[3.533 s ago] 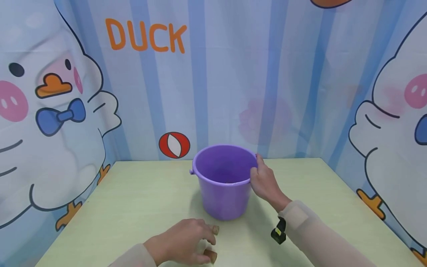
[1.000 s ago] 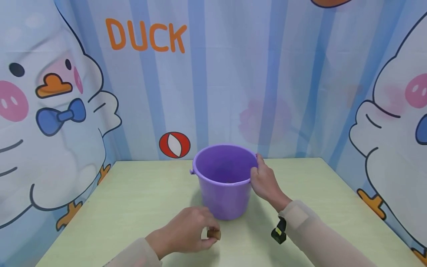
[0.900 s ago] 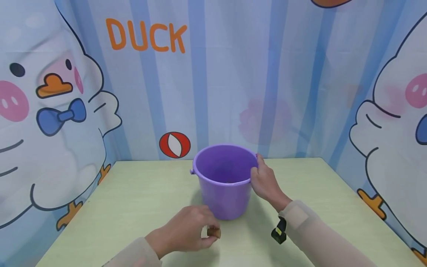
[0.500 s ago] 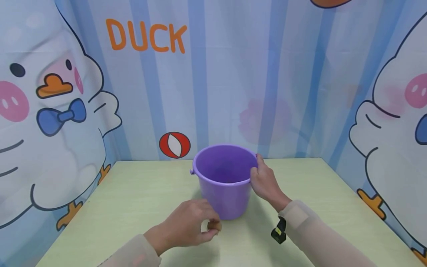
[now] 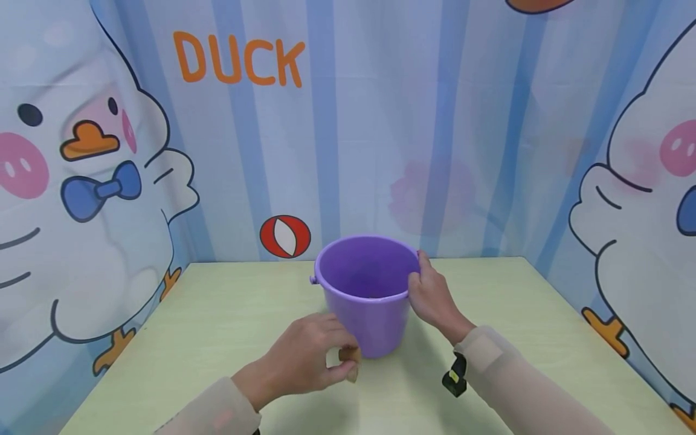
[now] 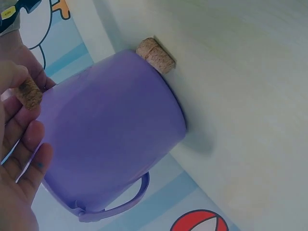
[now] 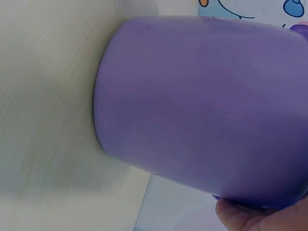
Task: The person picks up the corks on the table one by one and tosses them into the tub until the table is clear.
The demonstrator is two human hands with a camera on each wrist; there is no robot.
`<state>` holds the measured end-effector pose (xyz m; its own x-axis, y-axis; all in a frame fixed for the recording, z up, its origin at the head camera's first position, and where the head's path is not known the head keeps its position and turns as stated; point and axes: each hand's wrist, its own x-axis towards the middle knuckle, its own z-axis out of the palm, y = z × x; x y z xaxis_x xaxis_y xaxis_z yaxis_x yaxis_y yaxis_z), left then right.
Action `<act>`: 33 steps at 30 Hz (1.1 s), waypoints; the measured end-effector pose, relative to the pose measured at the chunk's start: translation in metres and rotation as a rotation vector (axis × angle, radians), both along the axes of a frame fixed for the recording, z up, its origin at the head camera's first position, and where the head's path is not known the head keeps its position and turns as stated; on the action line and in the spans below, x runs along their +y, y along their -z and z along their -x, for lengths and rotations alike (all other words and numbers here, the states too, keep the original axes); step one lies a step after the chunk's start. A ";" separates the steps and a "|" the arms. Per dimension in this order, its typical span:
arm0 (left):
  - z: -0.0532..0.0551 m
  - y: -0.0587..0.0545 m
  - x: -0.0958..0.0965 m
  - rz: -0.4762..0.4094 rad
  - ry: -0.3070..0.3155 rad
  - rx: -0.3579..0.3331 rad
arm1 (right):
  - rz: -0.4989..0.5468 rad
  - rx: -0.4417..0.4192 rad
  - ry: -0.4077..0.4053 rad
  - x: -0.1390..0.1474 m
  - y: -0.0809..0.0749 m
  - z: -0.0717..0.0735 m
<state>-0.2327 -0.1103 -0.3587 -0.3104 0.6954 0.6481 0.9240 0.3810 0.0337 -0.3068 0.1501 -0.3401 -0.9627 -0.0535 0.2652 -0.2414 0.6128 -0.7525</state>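
Note:
A purple bucket (image 5: 367, 326) stands upright on the pale table (image 5: 217, 338). My right hand (image 5: 435, 296) grips its rim on the right side. In front of the bucket, my left hand (image 5: 304, 356) pinches a cork (image 6: 30, 94) between thumb and finger, off the table, its other fingers loosely spread. A second cork (image 6: 155, 55) lies on the table close by the bucket's base. Seen from the head, only a bit of that one shows below my left fingertips. A sliver of something reddish shows inside the bucket, too little to identify.
A printed cloth (image 5: 370, 133) with ducks and stripes rises behind the table and along both sides. The bucket's handle (image 6: 127, 207) hangs down on its far side. A black wrist strap (image 5: 454, 377) sits at my right sleeve.
My left hand lowered to the nearer cork earlier, took hold of it, and has lifted it up and toward the bucket. The right hand and the bucket have stayed in place.

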 end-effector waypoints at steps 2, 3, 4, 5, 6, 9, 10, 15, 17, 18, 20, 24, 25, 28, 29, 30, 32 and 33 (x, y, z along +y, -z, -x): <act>0.000 -0.003 0.000 -0.004 -0.003 0.011 | 0.003 0.000 -0.001 0.000 0.000 0.000; 0.001 -0.004 0.000 -0.006 -0.003 0.007 | 0.004 0.000 -0.001 0.000 0.000 0.000; 0.001 -0.005 0.000 -0.007 -0.004 0.013 | 0.004 0.001 -0.001 0.000 0.001 0.001; 0.001 -0.007 0.000 -0.008 -0.005 0.018 | 0.003 0.002 0.000 -0.001 0.001 0.001; 0.001 -0.008 0.000 -0.008 -0.007 0.020 | 0.002 0.003 0.001 -0.001 0.001 0.001; 0.003 -0.012 0.000 -0.007 -0.014 0.028 | -0.001 0.009 0.005 -0.002 0.000 0.000; 0.003 -0.013 0.000 -0.007 -0.018 0.037 | -0.002 0.012 0.007 -0.002 0.000 0.000; 0.005 -0.019 0.000 -0.003 -0.030 0.045 | -0.002 0.014 0.010 -0.002 -0.001 -0.001; 0.006 -0.021 0.000 -0.006 -0.034 0.042 | 0.000 0.013 0.010 -0.002 -0.001 -0.001; 0.006 -0.022 0.000 -0.008 -0.035 0.040 | 0.000 0.013 0.011 -0.002 -0.001 -0.001; 0.006 -0.024 0.001 -0.011 -0.037 0.044 | 0.000 0.011 0.012 -0.001 -0.001 -0.001; 0.007 -0.027 0.001 -0.024 -0.043 0.053 | 0.002 0.007 0.015 -0.001 -0.001 -0.001; 0.007 -0.027 0.001 -0.026 -0.046 0.056 | 0.003 0.006 0.016 -0.001 0.000 -0.001; 0.008 -0.030 0.001 -0.037 -0.055 0.065 | 0.003 0.006 0.015 -0.001 0.000 -0.001; 0.009 -0.031 0.001 -0.039 -0.056 0.073 | 0.003 0.006 0.015 -0.001 0.000 0.000; 0.009 -0.032 0.002 -0.040 -0.059 0.078 | 0.003 0.006 0.014 -0.001 0.000 -0.001; 0.009 -0.034 0.002 -0.041 -0.070 0.082 | 0.002 0.007 0.013 -0.001 0.000 0.000; 0.010 -0.035 0.002 -0.041 -0.076 0.083 | 0.002 0.007 0.013 -0.001 0.000 0.000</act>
